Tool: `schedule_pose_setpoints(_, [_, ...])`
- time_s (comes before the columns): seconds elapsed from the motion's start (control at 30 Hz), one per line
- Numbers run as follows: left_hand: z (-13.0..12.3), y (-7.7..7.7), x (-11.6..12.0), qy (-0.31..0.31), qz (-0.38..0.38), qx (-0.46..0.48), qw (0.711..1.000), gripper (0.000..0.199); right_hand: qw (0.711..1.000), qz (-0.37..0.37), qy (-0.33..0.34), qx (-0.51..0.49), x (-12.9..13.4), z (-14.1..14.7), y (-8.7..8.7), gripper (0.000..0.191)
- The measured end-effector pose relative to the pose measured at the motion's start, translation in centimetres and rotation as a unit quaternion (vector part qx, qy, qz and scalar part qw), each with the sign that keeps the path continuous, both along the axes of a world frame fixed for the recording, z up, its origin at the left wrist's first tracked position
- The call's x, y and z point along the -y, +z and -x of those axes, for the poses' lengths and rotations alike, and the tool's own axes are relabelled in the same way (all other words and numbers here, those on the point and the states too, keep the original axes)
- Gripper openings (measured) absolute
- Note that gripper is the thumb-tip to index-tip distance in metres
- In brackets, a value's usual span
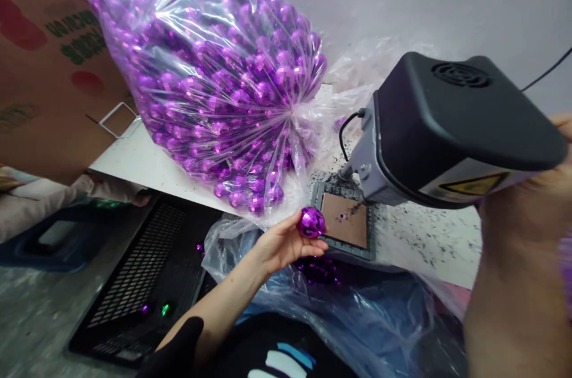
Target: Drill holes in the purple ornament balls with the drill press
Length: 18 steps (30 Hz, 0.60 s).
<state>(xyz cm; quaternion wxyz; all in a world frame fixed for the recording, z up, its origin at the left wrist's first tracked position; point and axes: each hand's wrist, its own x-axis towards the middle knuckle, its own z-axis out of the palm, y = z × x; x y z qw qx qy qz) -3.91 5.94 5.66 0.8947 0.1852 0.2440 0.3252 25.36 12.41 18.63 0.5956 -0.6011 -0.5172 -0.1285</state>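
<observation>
Tabletop (pixel 152 164); left hand (pixel 282 245) holds seemingly one ball (pixel 312 222).

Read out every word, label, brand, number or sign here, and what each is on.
Black machine: a yellow warning triangle, its symbol too blurred to tell.
Cardboard box: green lettering, too blurred to quote surely.
No brand or number is readable.

Even, fairly dim light here, white glare streaking across the plastic bag (pixel 210 68) (quite a shine, that), shadows pooling under the table (pixel 152 178), edges stretched, the near right forearm (pixel 504 265) softly blurred.
</observation>
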Motion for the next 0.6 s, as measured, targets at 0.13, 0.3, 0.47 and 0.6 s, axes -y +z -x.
schedule_pose_setpoints(0.13, [-1.5, -1.7, -0.4, -0.034, 0.05, 0.042, 0.997, 0.048, 0.999, -0.001, 0.037, 0.005, 0.3, 0.7, 0.7, 0.03])
schedule_pose_setpoints(0.3, [-1.8, -2.0, -0.8, -0.014, 0.038, 0.005, 0.999, 0.039, 1.0, 0.003, 0.029, -0.002, 0.6, 1.2, 1.0, 0.03])
schedule_pose_setpoints(0.47, [-2.5, -1.6, -0.8, -0.007, -0.015, -0.049, 0.999, 0.046, 0.999, 0.012, 0.029, -0.009, 0.7, 1.8, 1.4, 0.025])
schedule_pose_setpoints(0.6, [-3.6, -2.0, -1.1, 0.027, -0.128, -0.175, 0.976, 0.055, 0.999, 0.023, 0.043, 0.0, 0.9, 1.8, 1.6, 0.028])
